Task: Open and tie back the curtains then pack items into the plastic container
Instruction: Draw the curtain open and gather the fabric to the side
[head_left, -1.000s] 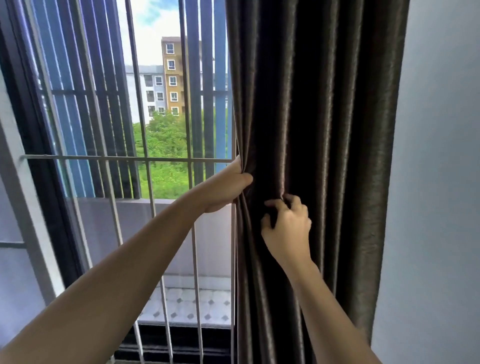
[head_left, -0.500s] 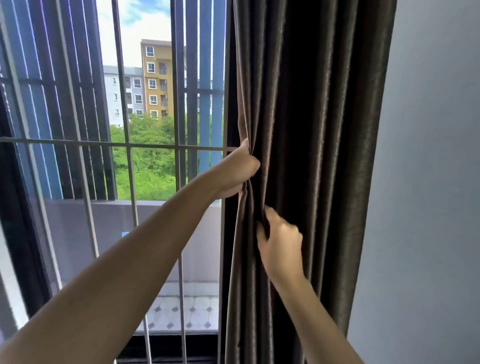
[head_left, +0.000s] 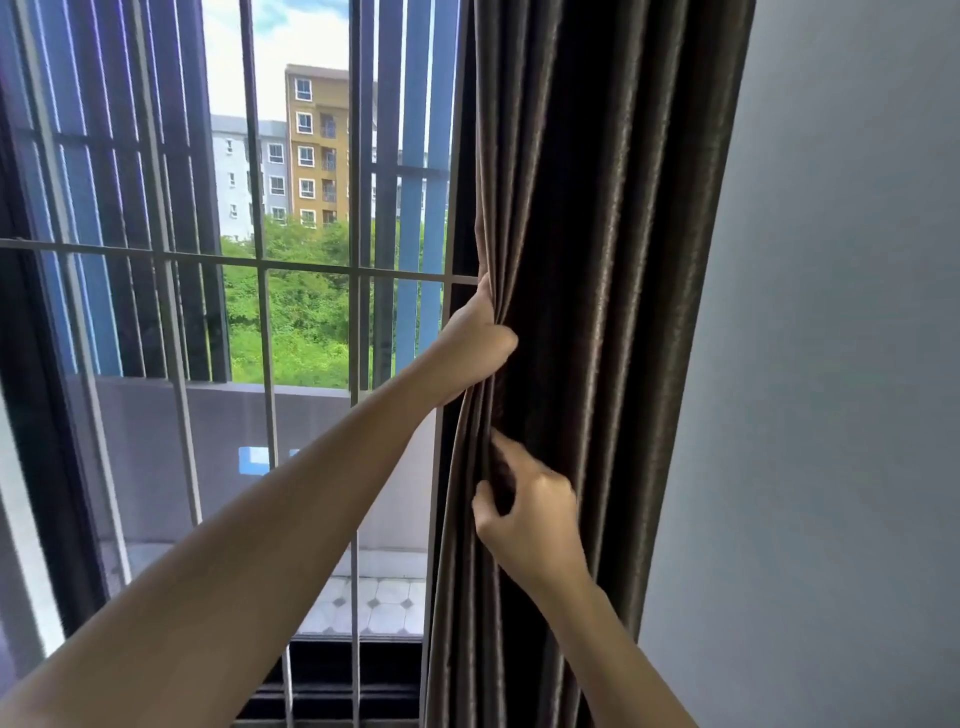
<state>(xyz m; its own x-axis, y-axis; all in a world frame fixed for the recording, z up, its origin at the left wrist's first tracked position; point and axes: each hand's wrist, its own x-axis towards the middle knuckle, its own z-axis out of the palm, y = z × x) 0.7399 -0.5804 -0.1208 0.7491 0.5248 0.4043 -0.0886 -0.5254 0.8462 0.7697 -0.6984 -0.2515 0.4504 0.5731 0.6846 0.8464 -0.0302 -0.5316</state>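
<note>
A dark brown curtain (head_left: 597, 260) hangs bunched in vertical folds at the right side of the window. My left hand (head_left: 475, 348) grips the curtain's left edge at mid height, its fingers hidden in the folds. Below it, my right hand (head_left: 530, 509) reaches into the folds, with the index finger stretched up and the thumb curled against the cloth. No tie-back and no plastic container are in view.
A window with grey metal bars (head_left: 260, 270) fills the left, a balcony wall and tiled floor behind it. A plain grey wall (head_left: 831, 364) stands right of the curtain. The dark window frame (head_left: 31, 415) runs down the far left.
My left hand has held its grip on the curtain's edge. My right hand has moved lower and loosened, its index finger now stretched up into the folds.
</note>
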